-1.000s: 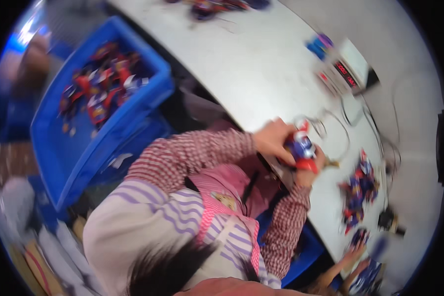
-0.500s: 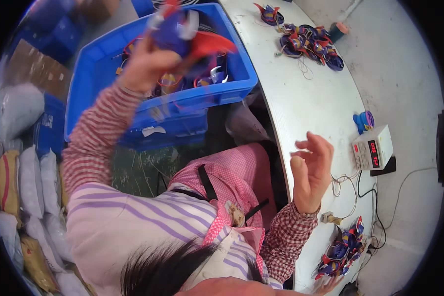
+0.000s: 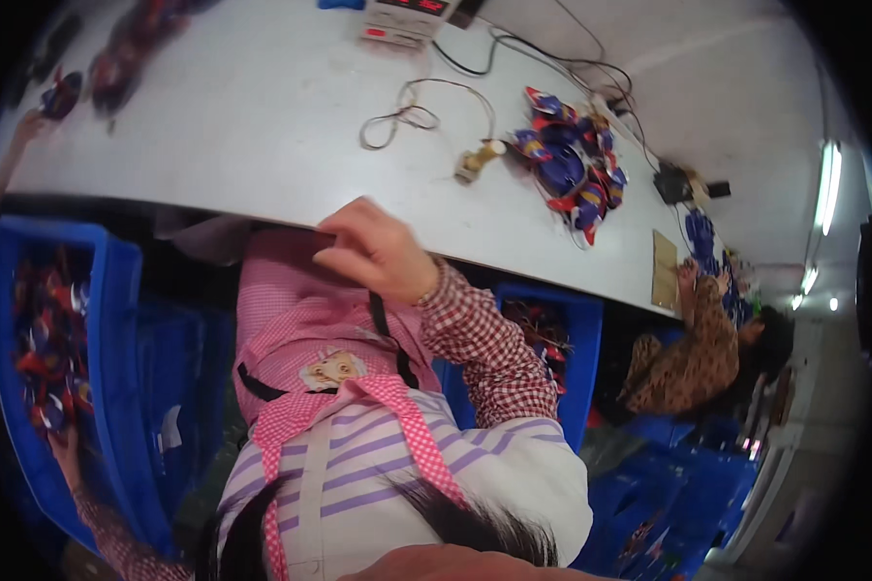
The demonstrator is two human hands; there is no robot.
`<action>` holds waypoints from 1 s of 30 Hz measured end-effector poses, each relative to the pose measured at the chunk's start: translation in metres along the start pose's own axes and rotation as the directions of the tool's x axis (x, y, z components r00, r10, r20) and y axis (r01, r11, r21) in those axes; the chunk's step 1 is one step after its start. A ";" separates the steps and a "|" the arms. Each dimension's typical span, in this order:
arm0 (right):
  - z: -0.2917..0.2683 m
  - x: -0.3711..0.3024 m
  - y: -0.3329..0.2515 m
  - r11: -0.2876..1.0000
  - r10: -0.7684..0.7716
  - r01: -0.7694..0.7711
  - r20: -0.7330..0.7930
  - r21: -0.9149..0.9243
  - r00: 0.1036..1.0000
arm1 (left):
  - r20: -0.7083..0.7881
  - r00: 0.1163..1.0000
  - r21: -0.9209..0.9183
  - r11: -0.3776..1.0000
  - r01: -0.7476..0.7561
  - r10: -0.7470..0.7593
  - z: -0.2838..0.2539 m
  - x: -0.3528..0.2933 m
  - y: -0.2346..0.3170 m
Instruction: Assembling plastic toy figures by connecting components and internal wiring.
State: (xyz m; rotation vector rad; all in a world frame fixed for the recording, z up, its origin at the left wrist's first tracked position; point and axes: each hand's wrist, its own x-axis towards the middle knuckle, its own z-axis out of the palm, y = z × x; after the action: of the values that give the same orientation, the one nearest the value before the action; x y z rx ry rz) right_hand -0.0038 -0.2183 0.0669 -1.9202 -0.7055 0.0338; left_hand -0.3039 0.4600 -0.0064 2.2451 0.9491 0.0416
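At the lower left of the frame, the left hand point(image 3: 66, 455) is at the red-and-purple pieces point(image 3: 50, 344) in a blue bin point(image 3: 118, 320); whether it grips one, I cannot tell. Near the centre, the right hand point(image 3: 380, 254), released, fingers loosely bent, hovers by the bench point(image 3: 271, 126) edge.

Ahead of the right hand point(image 3: 376, 254), on the worktop point(image 3: 252, 136), lies a looped cable point(image 3: 403, 112), with a display box point(image 3: 402, 23) beyond it. Ahead and to that hand's right sit a connector point(image 3: 472, 163), then, farther right, a heap of parts point(image 3: 567, 165). Right of its forearm, a tub point(image 3: 581, 363) stands by the worktop's near edge. Well to its left, a bin point(image 3: 116, 320) holds more parts point(image 3: 53, 339), the left hand point(image 3: 65, 453) among them.
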 end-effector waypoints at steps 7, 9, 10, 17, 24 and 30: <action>-0.174 -0.042 0.068 0.952 0.222 -0.299 -0.826 0.068 0.518 | -0.364 0.896 0.203 0.960 -0.191 0.255 0.011 -0.068 0.221; -0.217 -0.049 0.099 0.911 0.125 -0.405 -0.888 -0.074 0.443 | -0.059 0.947 -0.032 0.948 -0.317 0.314 0.116 -0.115 0.356; -0.241 -0.064 0.114 0.841 0.037 -0.489 -0.877 -0.231 0.479 | 0.151 0.939 -0.154 0.946 -0.285 0.308 0.167 -0.131 0.407; -0.316 -0.040 0.167 0.056 0.348 -0.658 -0.603 -0.751 0.717 | 0.456 0.364 -0.648 0.583 -0.490 0.812 0.474 -0.213 0.611; -0.324 -0.032 0.172 -0.136 0.536 -0.677 -0.628 -0.723 0.564 | 0.401 0.662 -0.434 0.768 -0.471 0.633 0.566 -0.242 0.683; -0.336 -0.041 0.178 0.065 0.688 -0.719 -0.491 -0.692 0.535 | 0.444 0.724 -0.336 0.847 -0.411 0.527 0.574 -0.240 0.706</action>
State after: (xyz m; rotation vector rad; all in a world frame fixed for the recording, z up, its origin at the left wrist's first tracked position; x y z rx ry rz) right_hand 0.1546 -0.5668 0.0588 -3.0974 0.5470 0.3350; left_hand 0.1194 -0.3793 0.0388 2.0685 0.0534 -0.2223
